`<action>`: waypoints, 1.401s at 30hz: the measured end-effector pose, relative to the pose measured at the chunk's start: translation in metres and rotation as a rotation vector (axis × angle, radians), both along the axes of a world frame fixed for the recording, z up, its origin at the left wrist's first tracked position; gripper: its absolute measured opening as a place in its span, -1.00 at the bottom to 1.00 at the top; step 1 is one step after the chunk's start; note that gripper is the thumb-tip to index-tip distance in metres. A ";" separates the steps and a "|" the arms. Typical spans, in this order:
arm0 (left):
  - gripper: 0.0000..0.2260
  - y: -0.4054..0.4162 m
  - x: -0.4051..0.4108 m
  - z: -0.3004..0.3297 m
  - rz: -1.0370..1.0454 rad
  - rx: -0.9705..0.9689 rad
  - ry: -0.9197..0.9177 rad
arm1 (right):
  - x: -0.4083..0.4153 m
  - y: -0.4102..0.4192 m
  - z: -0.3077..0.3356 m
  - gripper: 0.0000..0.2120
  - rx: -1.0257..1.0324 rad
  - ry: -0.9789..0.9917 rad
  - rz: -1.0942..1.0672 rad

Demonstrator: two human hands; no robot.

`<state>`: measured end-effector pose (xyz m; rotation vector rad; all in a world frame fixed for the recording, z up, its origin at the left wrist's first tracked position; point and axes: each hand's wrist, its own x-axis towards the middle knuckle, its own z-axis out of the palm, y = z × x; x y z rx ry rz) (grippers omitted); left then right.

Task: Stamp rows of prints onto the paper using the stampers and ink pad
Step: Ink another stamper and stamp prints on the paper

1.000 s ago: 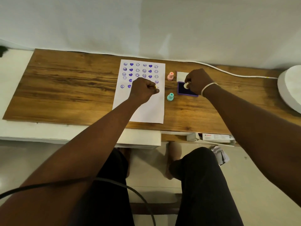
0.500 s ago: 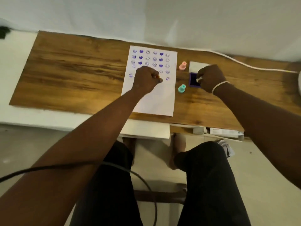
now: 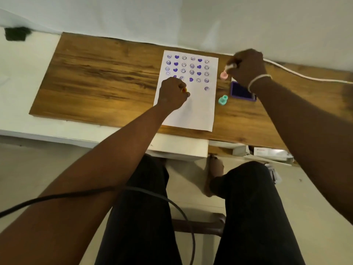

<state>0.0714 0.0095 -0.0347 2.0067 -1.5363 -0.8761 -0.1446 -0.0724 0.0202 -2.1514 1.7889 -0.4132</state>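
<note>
A white sheet of paper (image 3: 193, 109) lies on the wooden board, its upper half filled with rows of purple hearts and smiley prints. My left hand (image 3: 172, 93) rests fisted on the paper's left side, closed on a small orange stamper that barely shows. My right hand (image 3: 246, 66) hovers above the board right of the paper, gripping a white stamper (image 3: 230, 66). Just below that stamper stands a pink stamper (image 3: 223, 75). The purple ink pad (image 3: 241, 91) lies open beside my right wrist. A teal stamper (image 3: 223, 100) stands between paper and pad.
The wooden board (image 3: 99, 77) sits on a white table. A white cable (image 3: 305, 77) runs along the board's back right. A dark object (image 3: 15, 33) sits at the far left. My legs and a black cord (image 3: 133, 190) fill the foreground.
My right hand lifted the white stamper off the ink pad and moved up and left, near the pink stamper. My left hand stayed on the paper. The camera tilted.
</note>
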 end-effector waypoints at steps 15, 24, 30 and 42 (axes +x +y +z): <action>-0.62 0.004 0.004 -0.007 -0.013 0.056 0.007 | 0.076 0.007 -0.040 -0.76 0.154 0.074 0.041; -0.60 0.003 0.005 -0.007 -0.007 0.062 0.008 | 0.082 0.021 -0.055 -0.73 0.148 0.103 0.061; -0.60 0.002 0.006 -0.007 -0.014 0.066 0.004 | 0.083 0.017 -0.058 -0.71 0.128 0.171 0.065; -0.61 -0.001 0.008 -0.013 -0.019 0.051 -0.025 | 0.086 0.017 -0.068 -0.69 0.050 0.344 0.138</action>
